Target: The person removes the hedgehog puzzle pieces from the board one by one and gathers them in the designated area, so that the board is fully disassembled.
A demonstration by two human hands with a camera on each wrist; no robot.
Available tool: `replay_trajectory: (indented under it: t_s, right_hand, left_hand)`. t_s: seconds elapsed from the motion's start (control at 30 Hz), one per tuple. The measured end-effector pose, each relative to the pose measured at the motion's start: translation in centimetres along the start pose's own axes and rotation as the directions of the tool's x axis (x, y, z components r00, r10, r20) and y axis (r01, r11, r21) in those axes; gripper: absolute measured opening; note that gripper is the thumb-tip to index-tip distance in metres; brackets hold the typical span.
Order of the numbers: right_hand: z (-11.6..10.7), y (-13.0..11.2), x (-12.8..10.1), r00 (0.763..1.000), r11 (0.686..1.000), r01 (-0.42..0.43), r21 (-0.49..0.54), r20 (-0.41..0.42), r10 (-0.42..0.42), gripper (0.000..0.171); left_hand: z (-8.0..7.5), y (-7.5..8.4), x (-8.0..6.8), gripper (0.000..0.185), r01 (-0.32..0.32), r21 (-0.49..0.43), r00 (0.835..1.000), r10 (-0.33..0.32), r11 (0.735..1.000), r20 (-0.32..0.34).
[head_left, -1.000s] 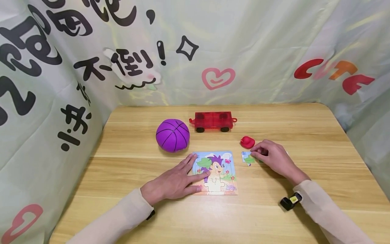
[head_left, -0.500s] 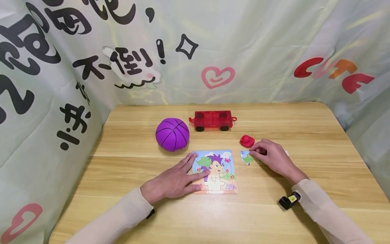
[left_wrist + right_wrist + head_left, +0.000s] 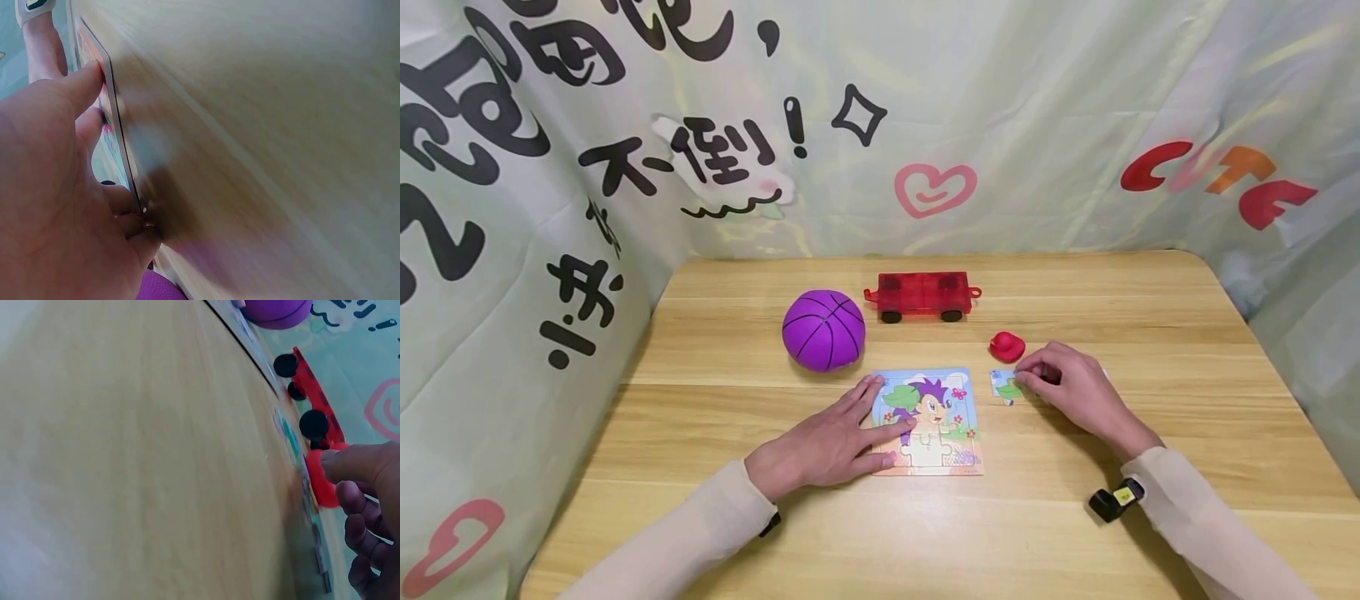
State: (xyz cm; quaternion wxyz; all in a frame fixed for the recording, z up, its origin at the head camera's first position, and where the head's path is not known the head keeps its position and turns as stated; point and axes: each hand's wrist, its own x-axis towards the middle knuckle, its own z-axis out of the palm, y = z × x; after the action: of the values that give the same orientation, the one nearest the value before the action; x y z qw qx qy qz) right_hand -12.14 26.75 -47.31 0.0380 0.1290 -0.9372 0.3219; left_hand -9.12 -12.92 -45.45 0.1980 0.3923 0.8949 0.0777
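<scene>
- Surface: a wooden table (image 3: 1075, 533), grain running left to right, walled on three sides by a pale printed cloth (image 3: 1037, 125) bearing black characters and red hearts.
- Puzzle board (image 3: 929, 422): lies flat at the table's middle, nearly square, edges roughly parallel to the table's; its picture stands upright to the viewer.
- Left hand (image 3: 827, 446): rests palm down on the board's left edge, fingers straight and slightly spread, pointing right and away.
- Loose piece (image 3: 1004, 386): lies flat just right of the board, apart from it; its long axis appears to run left to right, though the hand hides its right end.
- Right hand (image 3: 1067, 386): fingers curled, tips pinching the piece's right side.
- Red duck (image 3: 1007, 346): just beyond the piece, close to the right fingertips.
- Purple ball (image 3: 823, 330) and red cart (image 3: 922, 296): farther back, the cart's long axis left to right.
</scene>
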Motion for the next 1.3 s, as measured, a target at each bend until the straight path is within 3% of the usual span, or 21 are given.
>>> replay_trajectory:
  t_s: [0.2,0.5,0.8,1.3]
  right_hand:
    - [0.9,-1.7,-0.8,0.999,0.999,0.032,0.036,0.038,-0.033,0.008]
    - [2.8,-5.0,-1.5,0.98,0.995,0.07,0.068,0.183,-0.081,0.017]
    - [3.7,-5.8,-1.7,0.962,0.994,0.104,-0.023,0.258,-0.095,0.041]
    - [3.5,-5.9,-1.5,0.95,0.996,0.09,-0.015,0.301,-0.081,0.04]
  left_hand:
    - [-0.2,0.1,0.0,0.059,-0.004,-0.007,1.0,0.004,1.0,0.0]
    - [-0.6,0.7,0.4,0.06,-0.02,-0.019,1.0,0.021,1.0,0.003]
    - [-0.6,1.6,1.7,0.061,-0.149,0.081,0.989,0.148,0.986,0.014]
    - [-0.3,1.9,2.0,0.06,-0.197,0.166,0.98,0.198,0.966,0.016]
